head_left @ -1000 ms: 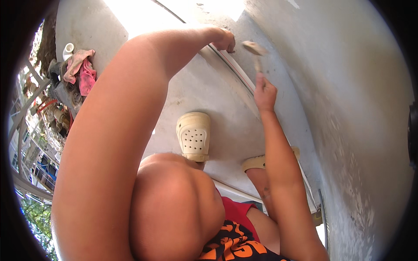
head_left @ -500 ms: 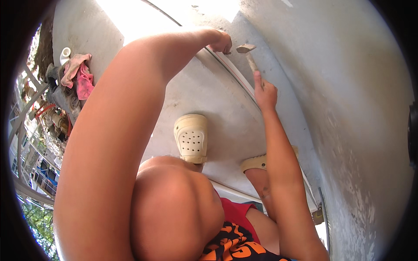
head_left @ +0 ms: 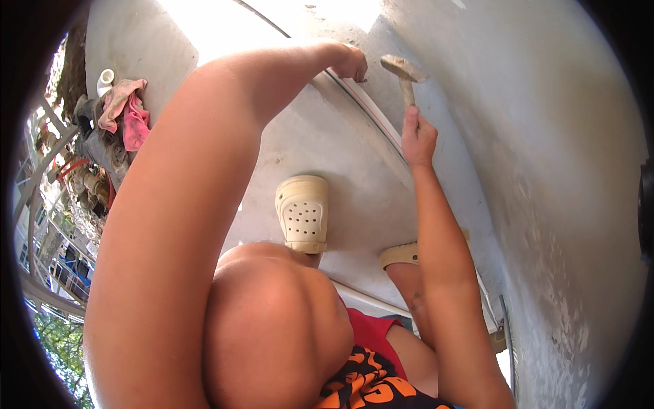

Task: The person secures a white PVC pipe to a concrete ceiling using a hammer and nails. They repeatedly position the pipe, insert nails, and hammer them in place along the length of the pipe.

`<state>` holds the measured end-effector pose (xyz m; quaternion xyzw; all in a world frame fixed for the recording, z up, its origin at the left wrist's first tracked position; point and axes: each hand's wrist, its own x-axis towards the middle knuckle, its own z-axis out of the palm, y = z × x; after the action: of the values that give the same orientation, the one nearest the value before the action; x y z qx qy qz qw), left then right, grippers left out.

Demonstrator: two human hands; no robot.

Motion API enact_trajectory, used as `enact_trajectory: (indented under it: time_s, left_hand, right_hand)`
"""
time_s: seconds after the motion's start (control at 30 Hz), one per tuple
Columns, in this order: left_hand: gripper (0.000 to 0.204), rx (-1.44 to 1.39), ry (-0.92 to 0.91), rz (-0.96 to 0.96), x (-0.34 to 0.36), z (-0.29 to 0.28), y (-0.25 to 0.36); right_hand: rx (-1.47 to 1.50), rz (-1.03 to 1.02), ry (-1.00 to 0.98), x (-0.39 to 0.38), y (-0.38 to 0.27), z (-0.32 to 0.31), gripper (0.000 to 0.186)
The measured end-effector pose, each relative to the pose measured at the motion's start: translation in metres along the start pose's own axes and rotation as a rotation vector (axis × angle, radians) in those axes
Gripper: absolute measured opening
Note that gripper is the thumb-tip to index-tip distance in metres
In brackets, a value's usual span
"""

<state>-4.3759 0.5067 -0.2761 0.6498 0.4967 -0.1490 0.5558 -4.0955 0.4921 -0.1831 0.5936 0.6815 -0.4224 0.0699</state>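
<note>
In the head view, the right hand (head_left: pixel 419 140), right of upper centre, has its grip wrapped around the handle of a hammer (head_left: pixel 404 69), whose head is at upper centre-right, apart from the left hand (head_left: pixel 351 63). The left hand's fingers are curled together beside a long pale strip (head_left: pixel 375 112); whether that grip pinches something small cannot be told. For such hammer work, a loose wrist, short measured strokes and a squarely landing face would seem best, with the left fingertips kept low and out of the hammer's path. The hammer looks dusty, its head blunt and elongated, its handle slim and pale. The strip is narrow and straight-sided, with a thin red line along it, on a smooth, smudged grey floor (head_left: pixel 347 170). The wall (head_left: pixel 565 170) at right is matt with chalky scuffs; the perforated cream clog (head_left: pixel 303 215) at centre looks rounded and rubbery, while crumpled pink cloth (head_left: pixel 136 129) lies at upper left.
</note>
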Motion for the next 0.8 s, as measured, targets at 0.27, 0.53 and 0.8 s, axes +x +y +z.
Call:
enact_trajectory:
  time_s: [0.27,0.53,0.8]
  left_hand:
    - [0.047,0.002,-0.038,-0.034,0.008,0.004,-0.005]
    - [0.057,0.14,-0.067,-0.032,0.002,-0.003,0.014]
    - [0.05,0.396,-0.058,0.082,-0.005,-0.001,0.018]
  right_hand:
    - [-0.075,0.042,-0.024,0.004,0.006,-0.004,0.087]
    - [-0.391,0.117,-0.271,-0.015,0.005,-0.032,0.088]
    - [-0.424,0.264,-0.107,-0.065,0.039,-0.1,0.081]
